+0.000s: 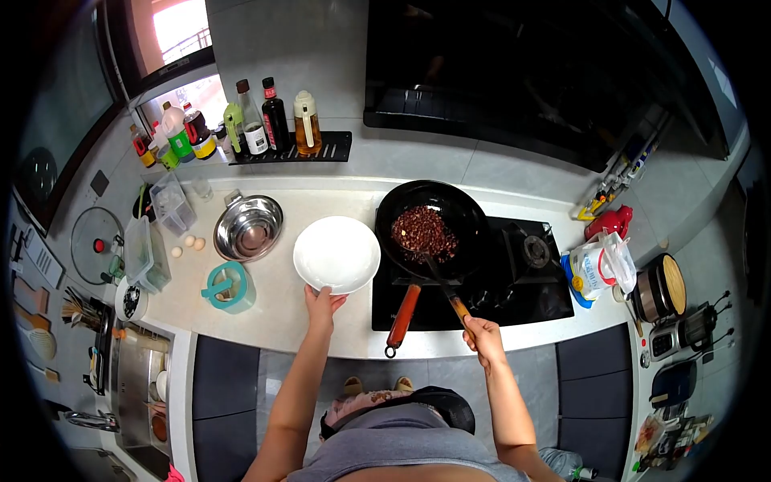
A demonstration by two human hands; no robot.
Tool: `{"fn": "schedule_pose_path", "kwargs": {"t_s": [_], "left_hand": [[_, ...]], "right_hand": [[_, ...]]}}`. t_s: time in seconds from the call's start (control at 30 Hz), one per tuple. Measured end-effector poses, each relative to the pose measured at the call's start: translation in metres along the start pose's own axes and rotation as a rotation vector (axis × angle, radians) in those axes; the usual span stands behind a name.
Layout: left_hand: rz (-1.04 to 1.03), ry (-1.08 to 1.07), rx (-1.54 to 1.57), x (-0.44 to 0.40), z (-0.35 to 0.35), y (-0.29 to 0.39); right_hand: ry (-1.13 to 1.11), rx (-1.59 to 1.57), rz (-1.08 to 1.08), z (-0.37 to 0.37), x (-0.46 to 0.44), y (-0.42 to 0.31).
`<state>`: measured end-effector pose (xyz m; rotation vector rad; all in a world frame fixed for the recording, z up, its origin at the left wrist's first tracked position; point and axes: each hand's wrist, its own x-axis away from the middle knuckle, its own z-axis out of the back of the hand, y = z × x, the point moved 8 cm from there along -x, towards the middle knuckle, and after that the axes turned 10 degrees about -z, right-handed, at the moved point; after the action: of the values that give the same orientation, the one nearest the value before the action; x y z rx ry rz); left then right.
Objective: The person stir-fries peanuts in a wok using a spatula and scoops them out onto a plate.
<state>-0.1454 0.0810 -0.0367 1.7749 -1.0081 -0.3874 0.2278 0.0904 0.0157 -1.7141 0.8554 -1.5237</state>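
A white bowl [336, 255] is held by its near rim in my left hand [324, 302], just left of the wok. My right hand [483, 336] is closed round the wooden handle of a spatula [446, 291], whose head is down among dark red, bean-like pieces [424, 231]. These pieces lie in the black wok [468, 210] on the stove [522, 277]. Toward me points the wok's red-brown handle [404, 316], which neither hand touches. The inside of the bowl shows only white.
A steel bowl [249, 227], a teal-lidded container [230, 287] and several eggs [189, 241] are on the counter at the left. Bottles [275, 116] line a wall shelf. Right of the stove stands a white and blue bag [593, 269]. The range hood [514, 72] hangs above.
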Motion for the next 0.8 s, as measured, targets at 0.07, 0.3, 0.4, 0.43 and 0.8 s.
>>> {"fn": "schedule_pose_path", "kwargs": {"t_s": [0.07,0.3,0.4,0.43,0.8], "left_hand": [[-0.006,-0.009,-0.02,-0.001,-0.006,0.0],[0.011,-0.082,-0.061,-0.005,-0.031,-0.007],[0.034,-0.105,-0.056,-0.001,-0.039,-0.01],[0.045,-0.113,-0.058,-0.001,-0.039,-0.012],[0.071,-0.112,-0.069,0.004,-0.029,-0.024]], "right_hand": [[-0.013,0.009,0.017,-0.002,0.012,-0.013],[-0.1,0.084,0.006,-0.029,0.037,-0.03],[-0.089,0.143,0.016,-0.044,0.038,-0.023],[-0.085,0.173,0.046,-0.047,0.036,-0.018],[0.439,0.834,0.745,-0.042,0.068,-0.05]]}}
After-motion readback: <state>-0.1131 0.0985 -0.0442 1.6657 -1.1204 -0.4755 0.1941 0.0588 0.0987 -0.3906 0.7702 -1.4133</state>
